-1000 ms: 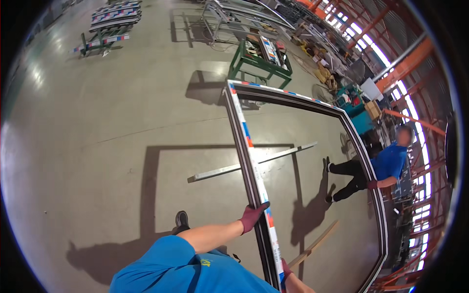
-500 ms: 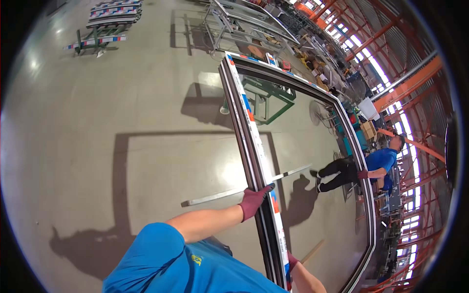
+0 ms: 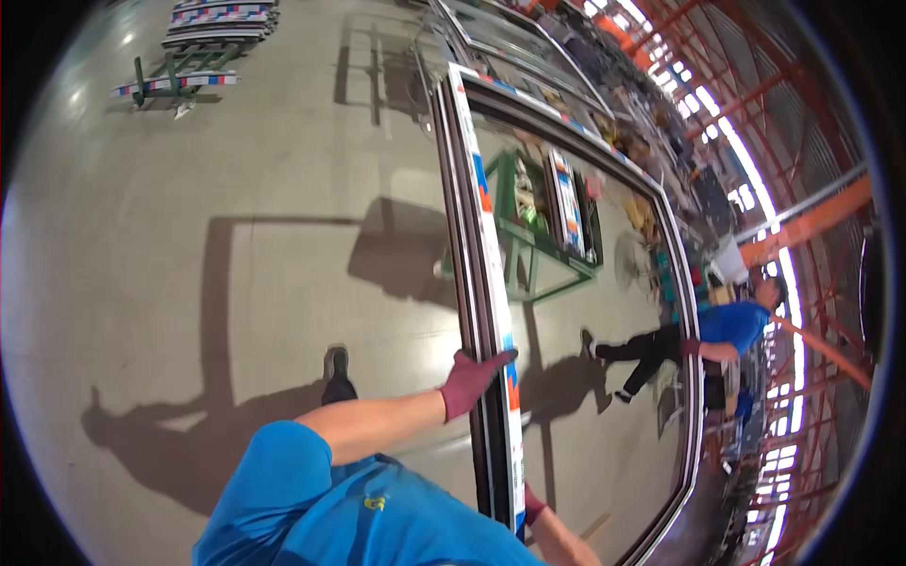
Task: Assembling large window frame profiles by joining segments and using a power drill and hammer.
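Observation:
A large rectangular window frame (image 3: pixel 484 255), pale with dark grooves and red-and-blue printed film, stands tilted in front of me. My left hand (image 3: pixel 472 384), in a maroon glove, is closed around its near side, with the thumb lying over the film strip. Lower down on that same side, my right hand (image 3: pixel 535 509) is closed at the inner edge. The profile hides part of its fingers. At the frame's far side a co-worker (image 3: pixel 731 327) in a blue shirt and dark trousers grips it with a gloved hand.
Through the frame shows a green cart (image 3: pixel 540 253) loaded with profiles. Green trestles (image 3: pixel 175 83) with stacked profiles stand far left. A metal rack (image 3: pixel 528 42) is at the back. A wooden strip (image 3: pixel 596 526) lies on the floor, and my shoe (image 3: pixel 337 363) shows left of the frame.
The co-worker and I have moved forward with the frame; the green cart now appears nearer and more fully inside its outline. My shoe has come into sight. Both my hands keep their grip.

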Motion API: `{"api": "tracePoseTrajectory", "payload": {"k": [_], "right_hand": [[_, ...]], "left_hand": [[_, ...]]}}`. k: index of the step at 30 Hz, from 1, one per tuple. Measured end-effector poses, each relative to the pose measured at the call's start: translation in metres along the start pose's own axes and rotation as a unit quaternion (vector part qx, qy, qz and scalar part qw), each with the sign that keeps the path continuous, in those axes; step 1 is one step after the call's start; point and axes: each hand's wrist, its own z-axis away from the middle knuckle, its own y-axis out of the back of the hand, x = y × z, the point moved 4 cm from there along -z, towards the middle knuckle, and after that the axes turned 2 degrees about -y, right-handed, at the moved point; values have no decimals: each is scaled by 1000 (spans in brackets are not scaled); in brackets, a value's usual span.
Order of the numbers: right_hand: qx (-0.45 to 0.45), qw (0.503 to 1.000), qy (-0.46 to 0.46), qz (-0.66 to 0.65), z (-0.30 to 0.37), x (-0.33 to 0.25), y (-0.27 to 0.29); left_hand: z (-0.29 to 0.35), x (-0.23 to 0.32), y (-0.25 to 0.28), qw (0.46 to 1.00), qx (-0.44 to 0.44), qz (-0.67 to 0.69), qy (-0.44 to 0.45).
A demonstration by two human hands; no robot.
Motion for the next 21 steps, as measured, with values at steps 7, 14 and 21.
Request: {"api": "tracePoseTrajectory", "payload": {"k": [7,14,21], "right_hand": [[-13,1000,7,25,-23,-92,-47],[-32,997,38,61,-64,-227,-104],[-50,993,62,91,-112,-354,-158]], "left_hand": [[-67,65,2,996,86,-19,-8],[-167,164,4,999,34,6,-4],[-276,199,18,998,46,-15,-26]]}}
